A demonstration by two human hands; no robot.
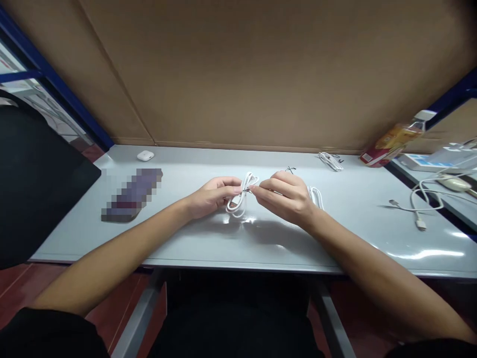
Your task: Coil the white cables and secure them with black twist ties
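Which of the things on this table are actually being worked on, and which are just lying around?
In hand:
left hand
right hand
coiled white cable with its small tie

Lying about:
earbud case
bundled cable
loose cable
bottle
spare tie

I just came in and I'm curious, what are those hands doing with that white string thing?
A person sits at a grey table. The left hand and right hand both pinch a coiled white cable at its middle, just above the tabletop. Another white cable lies loose to the right, and a small white case sits at the back left.
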